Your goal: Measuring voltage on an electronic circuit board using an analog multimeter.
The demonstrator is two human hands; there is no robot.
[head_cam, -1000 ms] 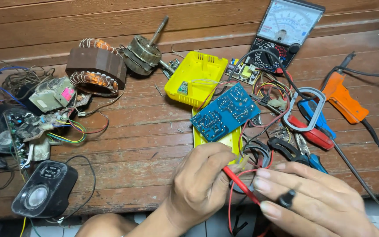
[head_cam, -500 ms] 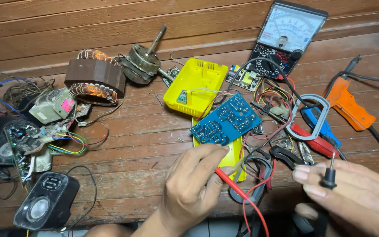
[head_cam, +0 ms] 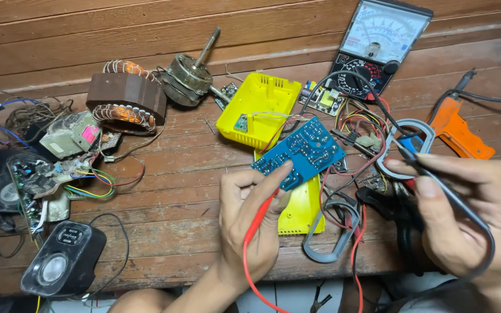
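Observation:
My left hand (head_cam: 250,223) grips a red test probe (head_cam: 259,220) and its fingertips touch the near edge of a blue circuit board (head_cam: 302,150). The board lies tilted over a yellow plastic housing (head_cam: 259,110) and a second yellow piece (head_cam: 301,208). At the right, my right hand (head_cam: 471,208) pinches a black test probe (head_cam: 436,179), whose tip points left, just right of the board. Red and black leads run from both probes. An analog multimeter (head_cam: 378,40) leans against the wooden wall behind.
On the wooden bench lie a copper-wound motor stator (head_cam: 126,101), a rotor with shaft (head_cam: 189,72), a black speaker (head_cam: 62,266), a wired green board (head_cam: 36,179), an orange tool (head_cam: 459,130), a grey clamp (head_cam: 326,243) and tangled wires.
My right hand has risen from the bench edge with the black probe, its tip now near the blue board. My left hand has shifted up so its fingers meet the board's edge.

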